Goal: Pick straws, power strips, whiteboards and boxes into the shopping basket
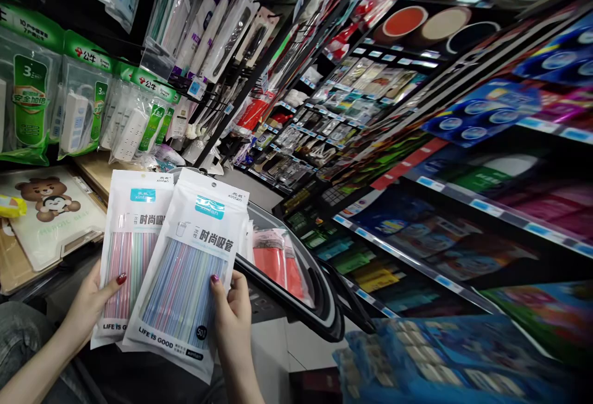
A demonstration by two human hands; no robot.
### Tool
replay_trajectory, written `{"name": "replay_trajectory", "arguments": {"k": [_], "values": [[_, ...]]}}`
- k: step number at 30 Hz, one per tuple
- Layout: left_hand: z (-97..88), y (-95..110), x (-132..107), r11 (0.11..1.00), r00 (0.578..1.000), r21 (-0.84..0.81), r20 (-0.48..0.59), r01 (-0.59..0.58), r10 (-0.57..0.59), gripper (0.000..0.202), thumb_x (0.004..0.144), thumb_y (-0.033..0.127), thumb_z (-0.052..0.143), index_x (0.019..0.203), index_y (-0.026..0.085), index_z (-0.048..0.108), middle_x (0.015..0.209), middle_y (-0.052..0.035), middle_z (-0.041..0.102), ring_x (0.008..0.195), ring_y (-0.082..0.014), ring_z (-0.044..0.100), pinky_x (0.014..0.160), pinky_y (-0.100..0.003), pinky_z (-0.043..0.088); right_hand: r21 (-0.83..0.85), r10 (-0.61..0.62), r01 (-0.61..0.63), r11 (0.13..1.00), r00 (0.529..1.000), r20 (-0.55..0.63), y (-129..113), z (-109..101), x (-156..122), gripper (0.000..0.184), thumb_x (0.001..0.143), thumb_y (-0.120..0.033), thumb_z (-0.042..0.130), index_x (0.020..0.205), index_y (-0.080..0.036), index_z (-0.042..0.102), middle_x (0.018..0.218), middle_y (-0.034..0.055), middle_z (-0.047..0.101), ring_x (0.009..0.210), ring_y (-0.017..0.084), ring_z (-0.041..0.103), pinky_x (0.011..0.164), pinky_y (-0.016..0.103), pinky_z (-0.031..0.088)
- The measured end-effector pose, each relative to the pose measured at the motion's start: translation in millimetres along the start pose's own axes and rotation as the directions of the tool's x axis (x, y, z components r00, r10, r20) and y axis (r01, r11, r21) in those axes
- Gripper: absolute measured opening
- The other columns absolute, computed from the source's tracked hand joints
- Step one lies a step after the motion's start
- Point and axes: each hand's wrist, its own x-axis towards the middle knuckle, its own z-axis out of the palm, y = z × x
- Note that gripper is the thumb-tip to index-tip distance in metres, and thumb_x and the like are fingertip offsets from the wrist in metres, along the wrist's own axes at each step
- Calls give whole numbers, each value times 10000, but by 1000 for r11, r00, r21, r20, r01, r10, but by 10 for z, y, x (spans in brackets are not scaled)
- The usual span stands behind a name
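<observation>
Two packs of drinking straws are held side by side above my lap. My left hand (95,296) grips the left pack of pink and green striped straws (119,262), its thumb pressed on the front. Around the right edge of the other pack, with mostly blue straws (178,286), my right hand (233,311) is closed, thumb in front. The blue pack overlaps the pink one. Both are white with clear windows, and more white packaging peeks out behind them. Just beyond is a dark-rimmed shopping basket (319,324) containing red packages (273,262).
Power strips in green packaging (78,107) hang at the left, above clipboards with a bear picture (55,212). Shelves with price labels (445,280) line the right side. Blue packages (417,361) fill the lower right. Floor tiles (301,345) show below the basket.
</observation>
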Motion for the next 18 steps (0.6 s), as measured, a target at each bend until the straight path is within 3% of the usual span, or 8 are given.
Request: {"name": "replay_trajectory", "arguments": {"k": [4, 6, 8, 10, 13, 15, 18], "values": [[-44, -12, 8, 998, 1000, 66, -3, -1, 1, 762, 700, 381, 709, 1356, 173, 382, 1209, -105, 606, 1101, -261, 566, 962, -337, 427, 169, 84, -92, 981, 995, 57, -39, -81, 53, 361, 727, -482, 634, 904, -227, 450, 898, 33, 584, 844, 204, 553, 771, 347, 447], [-67, -20, 7, 997, 1000, 80, -17, 20, -19, 788, 686, 393, 719, 1361, 180, 373, 1204, -103, 609, 1121, -267, 551, 932, -326, 451, 346, 148, -183, 920, 981, 125, -64, -116, 49, 365, 686, -452, 674, 904, -233, 480, 784, 2, 552, 655, 151, 530, 612, 288, 439], [-87, -29, 1, 995, 998, 93, -49, 46, -41, 800, 663, 401, 736, 1351, 186, 389, 1189, -97, 620, 1127, -271, 547, 894, -306, 477, 486, 174, -226, 844, 973, 151, -77, -151, 27, 355, 713, -531, 596, 891, -237, 511, 622, -48, 423, 405, 75, 340, 417, 235, 317], [-101, -36, -4, 992, 995, 103, -81, 73, -65, 798, 627, 412, 759, 1321, 192, 431, 1166, -85, 636, 1114, -274, 556, 844, -278, 504, 600, 184, -226, 768, 974, 132, -64, -177, 0, 483, 758, -680, 391, 861, -229, 532, 540, -89, 241, 313, 32, 62, 320, 225, 118], [-119, -35, -1, 988, 988, 110, -120, 107, -94, 788, 578, 429, 783, 1276, 216, 485, 1142, -49, 653, 1117, -272, 553, 803, -236, 520, 787, 179, -216, 579, 974, 136, 6, -192, -18, 679, 749, -775, 216, 897, -205, 555, 500, -124, 134, 298, 3, -125, 280, 236, -41], [-136, -32, 11, 983, 984, 111, -123, 145, -131, 803, 556, 421, 796, 1275, 246, 485, 1137, -17, 658, 1121, -269, 549, 797, -226, 525, 874, 135, -226, 431, 973, 186, 76, -195, -12, 683, 747, -773, 272, 943, -185, 558, 477, -138, 145, 278, -12, -125, 254, 214, -47], [-168, -36, 32, 975, 977, 104, -96, 198, -188, 816, 562, 400, 799, 1294, 289, 455, 1138, 19, 657, 1127, -249, 546, 834, -223, 512, 926, 10, -259, 274, 964, 267, 184, -215, 2, 661, 770, -742, 308, 1004, -172, 547, 484, -132, 218, 255, -26, -47, 244, 167, 20]]}}
